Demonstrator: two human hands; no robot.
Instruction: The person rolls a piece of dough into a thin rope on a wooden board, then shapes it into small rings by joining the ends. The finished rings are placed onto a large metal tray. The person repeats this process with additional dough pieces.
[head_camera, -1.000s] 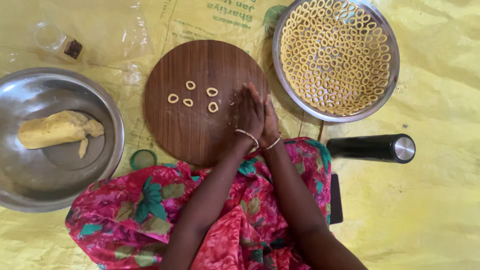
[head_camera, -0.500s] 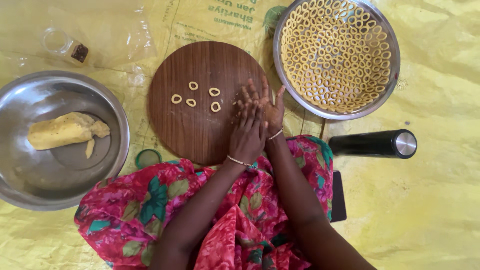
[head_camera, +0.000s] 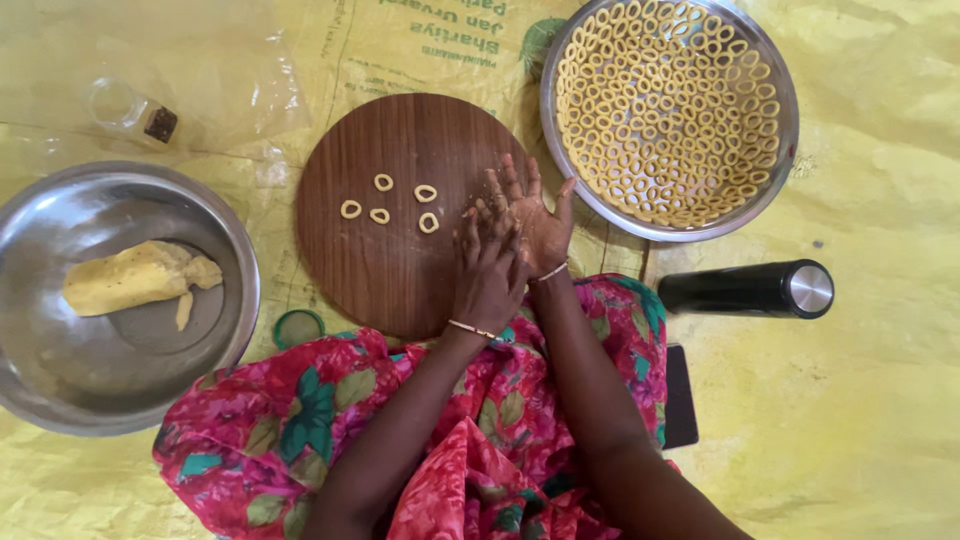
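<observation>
Dough, I judge, sits hidden betw. my palms: left hand (head_camera: 490, 275) flat over right hand (head_camera: 535, 220) at board's (head_camera: 390, 270) 3 o'clock edge; can't tell the grip. Four dough rings (head_camera: 385, 200) wait at 12, handy for tray (head_camera: 760, 190).

Brown wood-grain board (head_camera: 400, 250); pale yellow rings (head_camera: 385, 205); silver bowl (head_camera: 60, 390); yellow dough (head_camera: 130, 280); pink floral cloth (head_camera: 280, 440); black flask (head_camera: 740, 289); yellow sheet (head_camera: 860, 420).

Hands (head_camera: 510, 250) pressed together (over board (head_camera: 380, 270))
</observation>
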